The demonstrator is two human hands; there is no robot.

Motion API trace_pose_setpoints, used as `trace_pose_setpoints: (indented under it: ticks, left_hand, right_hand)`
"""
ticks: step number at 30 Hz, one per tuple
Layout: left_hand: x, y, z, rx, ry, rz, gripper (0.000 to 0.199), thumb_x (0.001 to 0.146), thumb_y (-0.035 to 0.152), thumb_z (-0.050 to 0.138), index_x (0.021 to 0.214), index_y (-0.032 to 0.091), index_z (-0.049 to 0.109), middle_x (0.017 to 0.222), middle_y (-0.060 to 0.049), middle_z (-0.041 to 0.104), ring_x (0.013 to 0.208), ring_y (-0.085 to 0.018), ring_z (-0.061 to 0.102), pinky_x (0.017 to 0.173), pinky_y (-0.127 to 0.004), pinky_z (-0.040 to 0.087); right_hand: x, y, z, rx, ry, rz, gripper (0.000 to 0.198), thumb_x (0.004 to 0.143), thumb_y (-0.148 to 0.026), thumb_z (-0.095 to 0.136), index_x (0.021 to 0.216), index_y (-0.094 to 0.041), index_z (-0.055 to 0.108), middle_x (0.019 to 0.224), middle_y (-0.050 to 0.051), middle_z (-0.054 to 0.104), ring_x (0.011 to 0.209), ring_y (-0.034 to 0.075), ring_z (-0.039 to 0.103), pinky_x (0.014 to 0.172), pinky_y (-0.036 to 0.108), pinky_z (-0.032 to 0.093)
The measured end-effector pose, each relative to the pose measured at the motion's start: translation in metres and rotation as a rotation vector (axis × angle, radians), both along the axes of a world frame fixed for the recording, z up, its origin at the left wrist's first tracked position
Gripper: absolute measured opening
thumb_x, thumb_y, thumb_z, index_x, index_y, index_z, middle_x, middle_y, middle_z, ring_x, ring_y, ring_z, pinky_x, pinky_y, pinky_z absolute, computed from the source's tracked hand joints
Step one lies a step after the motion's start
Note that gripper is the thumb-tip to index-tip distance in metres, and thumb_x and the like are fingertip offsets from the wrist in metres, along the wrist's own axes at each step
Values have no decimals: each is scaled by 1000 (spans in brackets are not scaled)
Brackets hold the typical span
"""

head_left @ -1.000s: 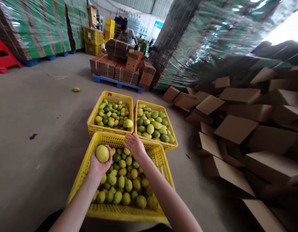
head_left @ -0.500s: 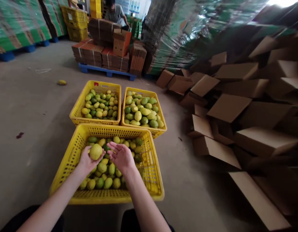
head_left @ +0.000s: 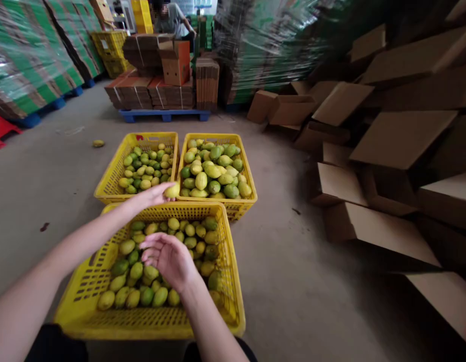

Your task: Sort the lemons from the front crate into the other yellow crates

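Note:
A yellow lemon [head_left: 172, 190] is held in my left hand [head_left: 157, 195], which reaches over the back rim of the near yellow crate [head_left: 235, 281]. Beyond that hand stand two more crates side by side: the far left crate [head_left: 104, 183] with smaller green and yellow lemons [head_left: 147, 166], and the far right crate [head_left: 248, 166] with larger ones [head_left: 214, 171] heaped high. My right hand [head_left: 168, 259] hovers palm up over the near crate's lemons [head_left: 146, 295], fingers apart and nothing in it.
Cardboard boxes [head_left: 402, 138] are piled on the right. Flattened cartons stand on a blue pallet [head_left: 167, 115] at the back, a person [head_left: 176, 22] behind them. One lemon [head_left: 98, 143] lies on the floor; a red plastic object [head_left: 2, 128] is at far left.
My left hand has moved forward with the lemon, from above the near crate to the edge of the far crates. My right hand stays over the near crate; the view has shifted slightly.

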State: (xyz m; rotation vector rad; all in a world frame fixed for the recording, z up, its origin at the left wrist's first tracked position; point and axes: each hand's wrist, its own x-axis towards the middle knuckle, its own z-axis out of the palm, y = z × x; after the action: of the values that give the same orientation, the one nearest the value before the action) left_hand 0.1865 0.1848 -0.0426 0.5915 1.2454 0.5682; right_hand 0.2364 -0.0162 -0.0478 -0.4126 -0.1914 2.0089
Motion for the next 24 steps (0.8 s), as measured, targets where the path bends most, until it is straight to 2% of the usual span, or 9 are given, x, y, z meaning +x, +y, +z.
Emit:
trace_pose_setpoints:
  ticks: [3, 6, 10, 13, 16, 18, 20, 22, 24]
  left_hand:
    - [58, 62, 19, 253, 143, -68, 24, 89, 14, 62, 112, 17, 62, 80, -4, 67, 56, -10, 56, 56, -20, 46]
    - [103, 97, 21, 470, 287, -118, 32, 89, 12, 61, 120, 21, 58, 99, -5, 67, 77, -12, 61, 79, -25, 49]
    - [129, 109, 4, 625, 436, -245, 19, 85, 12, 60, 104, 15, 64, 105, -9, 69, 105, -23, 59, 98, -38, 45]
    - [122, 105, -5, 705, 491, -333, 12, 79, 9, 60, 89, 13, 66, 100, -10, 71, 112, -26, 57, 106, -40, 39]
    - [86, 89, -5, 782, 509, -377, 12, 76, 7, 60, 81, 14, 67, 103, -10, 70, 116, -26, 56, 111, -37, 34]
    - [43, 69, -7, 815, 513, -386, 13, 76, 8, 60, 80, 16, 69, 107, -9, 69, 115, -25, 56, 112, -36, 33]
    - [-14, 39, -17, 793, 513, -401, 12, 75, 10, 63, 80, 18, 71, 103, -7, 69, 108, -24, 60, 109, -34, 37]
    - [-74, 1, -36, 593, 448, -403, 12, 71, 9, 66, 74, 20, 71, 89, -4, 69, 96, -21, 63, 100, -27, 44]
    - [-129, -41, -58, 360, 396, -331, 15, 69, 7, 67, 66, 22, 66, 69, -1, 65, 72, -18, 63, 83, -24, 51]
  right_hand:
    - [-5, -2, -1, 6, 43, 6, 25, 83, -33, 60, 87, -11, 73, 85, 8, 75, 67, 13, 66, 62, 22, 47]
    - [-11, -2, -4, -4, 61, -13, 24, 81, -33, 61, 86, -12, 72, 81, 7, 74, 64, 13, 65, 59, 23, 47]
    - [-10, 1, -6, -40, 18, -77, 16, 81, -31, 62, 77, -18, 72, 73, 2, 72, 59, 12, 62, 57, 22, 45]
    - [-4, 3, -5, -79, -20, -119, 16, 80, -30, 62, 76, -19, 72, 72, 1, 72, 58, 11, 61, 56, 21, 46]
    - [1, 2, -1, -144, -21, -150, 16, 82, -26, 60, 76, -18, 72, 70, 2, 71, 56, 10, 60, 54, 20, 46]
    - [2, 2, 2, -171, -17, -160, 16, 83, -23, 57, 76, -16, 70, 69, 2, 70, 55, 10, 60, 54, 19, 46]
    - [4, 3, 4, -196, -15, -168, 16, 83, -20, 56, 76, -15, 69, 68, 3, 70, 54, 10, 61, 53, 18, 47]
    - [9, 5, 5, -244, -13, -170, 14, 82, -18, 56, 75, -15, 68, 65, 3, 69, 53, 10, 61, 52, 19, 48]
    - [17, 8, 7, -319, -11, -186, 14, 80, -14, 53, 73, -16, 65, 61, 3, 68, 52, 12, 60, 52, 20, 49]
